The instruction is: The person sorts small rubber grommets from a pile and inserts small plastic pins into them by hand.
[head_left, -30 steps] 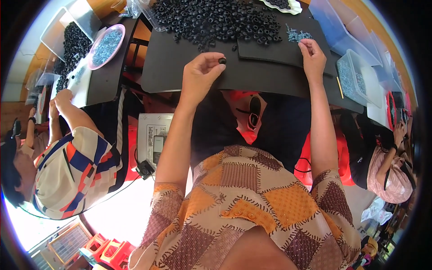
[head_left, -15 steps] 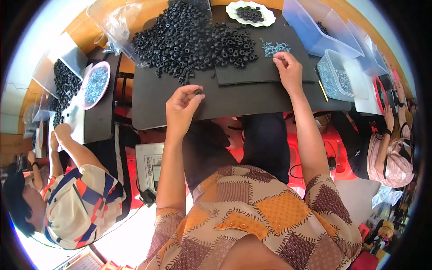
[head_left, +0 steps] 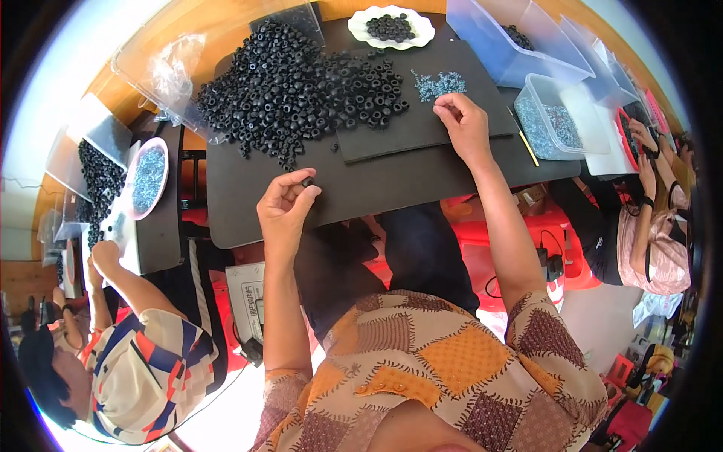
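Observation:
Between the thumb and fingertips of my left hand (head_left: 285,207) is a small black round part (head_left: 307,181) with a hole in it. This hand hovers over the near part of the dark table, just short of a big heap of similar black parts (head_left: 275,90). My right hand (head_left: 465,128) is over the dark board (head_left: 399,135), its thumb and forefinger pinched at the near edge of a little pile of blue-grey small pieces (head_left: 439,85). Whether a piece is between those fingertips is too small to tell.
A white scalloped plate (head_left: 354,30) of black parts stands at the back. To the right are a large clear bin (head_left: 520,64), a clear tub (head_left: 538,124) of blue-grey pieces and a thin yellow stick (head_left: 529,149). Co-workers sit left and right, with a pink-rimmed plate (head_left: 133,188) at left.
The view has turned slightly, so the table and heaps appear shifted left. My left hand keeps hold of the black part; my right hand stays pinched at the edge of the blue-grey pile.

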Motion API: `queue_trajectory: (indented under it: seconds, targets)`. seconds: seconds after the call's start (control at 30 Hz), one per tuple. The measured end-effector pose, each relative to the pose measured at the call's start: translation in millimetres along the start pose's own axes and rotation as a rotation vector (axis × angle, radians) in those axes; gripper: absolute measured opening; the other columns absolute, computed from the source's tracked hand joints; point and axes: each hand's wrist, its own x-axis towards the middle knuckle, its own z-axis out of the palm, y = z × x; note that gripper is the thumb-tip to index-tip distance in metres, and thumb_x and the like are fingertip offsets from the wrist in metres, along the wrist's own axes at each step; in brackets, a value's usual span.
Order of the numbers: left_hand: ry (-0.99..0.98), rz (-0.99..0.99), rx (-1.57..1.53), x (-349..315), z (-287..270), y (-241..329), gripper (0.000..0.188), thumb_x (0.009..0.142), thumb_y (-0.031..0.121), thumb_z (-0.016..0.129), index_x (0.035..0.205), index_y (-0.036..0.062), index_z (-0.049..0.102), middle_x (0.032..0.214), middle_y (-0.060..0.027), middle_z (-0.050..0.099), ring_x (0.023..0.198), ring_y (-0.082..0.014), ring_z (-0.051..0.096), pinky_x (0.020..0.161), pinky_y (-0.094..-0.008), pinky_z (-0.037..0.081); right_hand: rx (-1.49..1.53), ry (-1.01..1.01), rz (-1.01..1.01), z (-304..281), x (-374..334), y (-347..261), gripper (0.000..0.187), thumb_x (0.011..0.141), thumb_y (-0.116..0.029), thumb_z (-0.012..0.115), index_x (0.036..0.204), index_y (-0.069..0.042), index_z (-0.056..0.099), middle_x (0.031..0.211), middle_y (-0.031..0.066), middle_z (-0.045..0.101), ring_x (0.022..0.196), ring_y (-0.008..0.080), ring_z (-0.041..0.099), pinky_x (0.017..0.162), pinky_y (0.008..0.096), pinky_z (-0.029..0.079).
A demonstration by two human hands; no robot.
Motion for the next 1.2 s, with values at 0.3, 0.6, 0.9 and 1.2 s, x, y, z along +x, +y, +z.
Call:
queue_trajectory:
  seconds: [0.3,0.6,0.9,1.2]
  targets:
    - [-0.091,-0.05,-0.061,9,23,-6,0.023,0.087,-0.008,0.071,0.11,-0.0024,0.069,0.097,-0.0039,0.071,0.084,-0.0084,0.065,0.08,-0.022,0.052,0.044,-0.036,0.085,0,-3,-11,0.011,0.086,-0.005,0.074,0.095,-0.003,0.069,0.086,0.0055,0.071,0.071,0.0122,0.064,0.067,0.0266,0.051]
    - [-0.079,-0.187,-0.259,6,31,-4,0.029,0.092,-0.002,0.07,0.12,-0.0035,0.067,0.103,-0.0075,0.071,0.101,-0.017,0.069,0.091,-0.0283,0.055,0.092,-0.077,0.127,-4,-5,1,0.008,0.089,-0.004,0.072,0.097,-0.002,0.069,0.085,0.0001,0.07,0.075,0.006,0.062,0.07,0.0228,0.049]
    - [-0.057,-0.1,-0.284,3,26,-8,0.024,0.09,-0.003,0.073,0.113,-0.0024,0.067,0.095,-0.0081,0.073,0.092,-0.0132,0.07,0.083,-0.0251,0.056,0.462,-0.327,0.03,33,-38,-107,0.008,0.089,0.0,0.073,0.096,-0.001,0.07,0.088,0.002,0.069,0.082,0.007,0.064,0.074,0.023,0.05]
    - [-0.039,-0.118,-0.287,1,18,-17,0.027,0.086,-0.007,0.075,0.112,-0.0004,0.068,0.1,-0.0054,0.07,0.091,-0.0122,0.068,0.087,-0.0257,0.056,0.429,-0.386,-0.038,54,-38,-136,0.012,0.086,0.005,0.071,0.097,-0.001,0.071,0.089,0.006,0.072,0.081,0.0134,0.07,0.075,0.0261,0.055]
